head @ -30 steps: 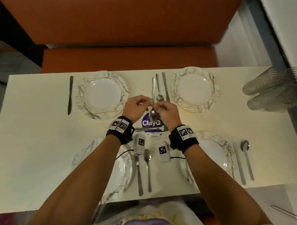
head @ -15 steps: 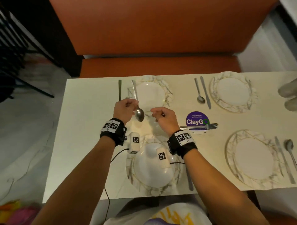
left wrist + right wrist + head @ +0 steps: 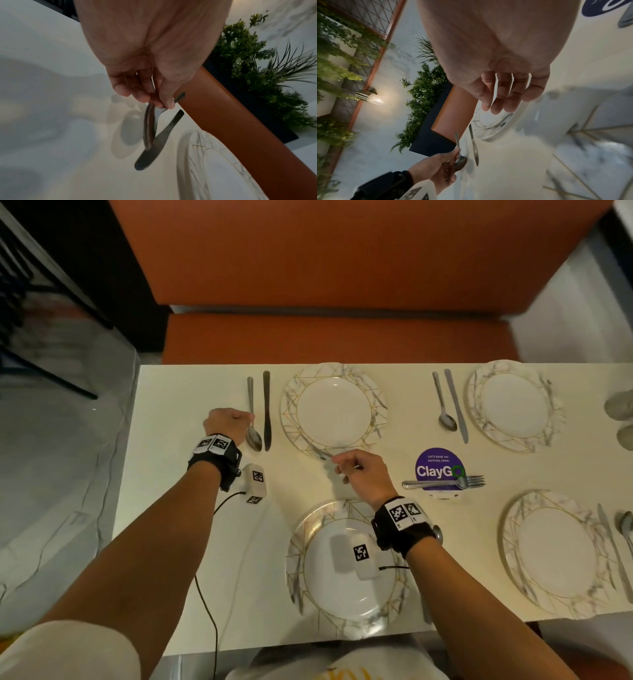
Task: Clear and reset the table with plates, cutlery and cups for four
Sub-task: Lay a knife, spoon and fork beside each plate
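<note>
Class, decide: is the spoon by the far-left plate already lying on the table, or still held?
Still held. The left hand pinches the spoon by its neck; its shadow on the table suggests it is off the surface.

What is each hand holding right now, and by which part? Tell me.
The left hand pinches a spoon at the neck, just above the bowl, beside the knife. The right hand holds nothing, fingers relaxed.

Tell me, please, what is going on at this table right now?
A person is laying a table for four. Their left hand pinches a spoon by its handle, setting it beside the knife left of the far-left plate. The right hand hovers over the table with relaxed fingers, holding nothing. Four plates are out. A fork lies on the purple sticker, not yet placed.
</note>
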Available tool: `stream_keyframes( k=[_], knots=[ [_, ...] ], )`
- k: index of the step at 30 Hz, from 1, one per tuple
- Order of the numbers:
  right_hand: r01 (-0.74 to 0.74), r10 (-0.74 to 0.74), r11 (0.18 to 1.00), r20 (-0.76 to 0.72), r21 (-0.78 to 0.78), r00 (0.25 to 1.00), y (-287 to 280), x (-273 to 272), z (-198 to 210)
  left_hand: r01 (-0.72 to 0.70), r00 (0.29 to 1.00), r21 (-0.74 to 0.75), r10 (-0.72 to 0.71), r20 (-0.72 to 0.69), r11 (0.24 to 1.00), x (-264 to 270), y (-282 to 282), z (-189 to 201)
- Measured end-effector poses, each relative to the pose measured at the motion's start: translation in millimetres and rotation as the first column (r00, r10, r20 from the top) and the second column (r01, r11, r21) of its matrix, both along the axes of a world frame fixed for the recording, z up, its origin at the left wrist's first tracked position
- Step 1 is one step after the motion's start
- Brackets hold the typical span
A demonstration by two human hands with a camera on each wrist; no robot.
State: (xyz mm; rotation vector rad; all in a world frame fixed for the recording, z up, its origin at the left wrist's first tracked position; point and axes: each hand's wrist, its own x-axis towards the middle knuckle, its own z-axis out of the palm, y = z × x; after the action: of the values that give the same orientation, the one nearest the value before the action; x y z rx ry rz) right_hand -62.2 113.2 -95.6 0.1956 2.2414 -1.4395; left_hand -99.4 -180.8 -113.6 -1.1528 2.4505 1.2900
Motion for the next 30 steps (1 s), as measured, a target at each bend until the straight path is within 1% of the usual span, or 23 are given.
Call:
stream_keyframes(
  k=[7,12,20,27,30],
  knots=[
    [0.022,-0.023,1.0,0.041,0.018,0.999,12,-5,-10,0.048,0.997,-0.098,-0.041,0.067,0.994,-16,-6,-15],
    [0.029,-0.03,0.999,0.038,0.041,0.999,17,-8,-12,0.071,0.996,-0.161,-0.061,0.071,0.984,-19,-4,-21],
    [0.033,-0.035,0.998,0.034,0.046,0.999,21,-6,-11,0.045,0.997,-0.138,-0.037,0.064,0.989,-21,-2,-23],
    [0.034,-0.036,0.998,0.039,0.05,0.999,23,-4,-11,-0.007,0.997,-0.1,0.015,0.079,0.995,-26,1,-22],
    [0.036,-0.038,0.998,0.039,0.042,0.999,26,-2,-10,0.021,0.997,-0.114,-0.011,0.079,0.993,-23,2,-20]
  ],
)
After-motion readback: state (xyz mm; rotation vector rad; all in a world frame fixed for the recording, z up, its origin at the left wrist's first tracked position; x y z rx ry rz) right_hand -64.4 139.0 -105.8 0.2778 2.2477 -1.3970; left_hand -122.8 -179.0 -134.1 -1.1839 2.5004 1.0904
